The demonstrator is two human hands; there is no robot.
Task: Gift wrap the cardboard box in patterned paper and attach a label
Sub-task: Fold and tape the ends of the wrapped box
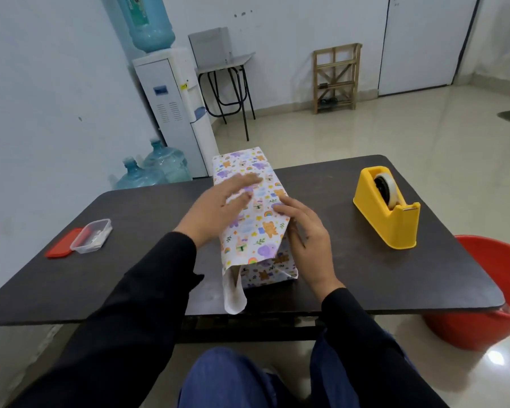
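centrally, the box (255,213) lies lengthwise on the dark table (336,278), covered in patterned paper (259,231). near end unfinished — a loose paper flap (234,293) hangs past the table edge. left hand (218,210) rests flat on top, fingers straight. right hand (306,237) presses the right side, fingers relaxed, gripping nothing. yellow tape dispenser (387,207) stands well apart at right — clear container (92,236) and red lid (60,247) at left.

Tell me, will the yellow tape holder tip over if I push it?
Probably not: the tape dispenser has a long, wide base flat on the table. It looks chunky, so likely heavy for its size. Its smooth plastic may slide rather than roll.
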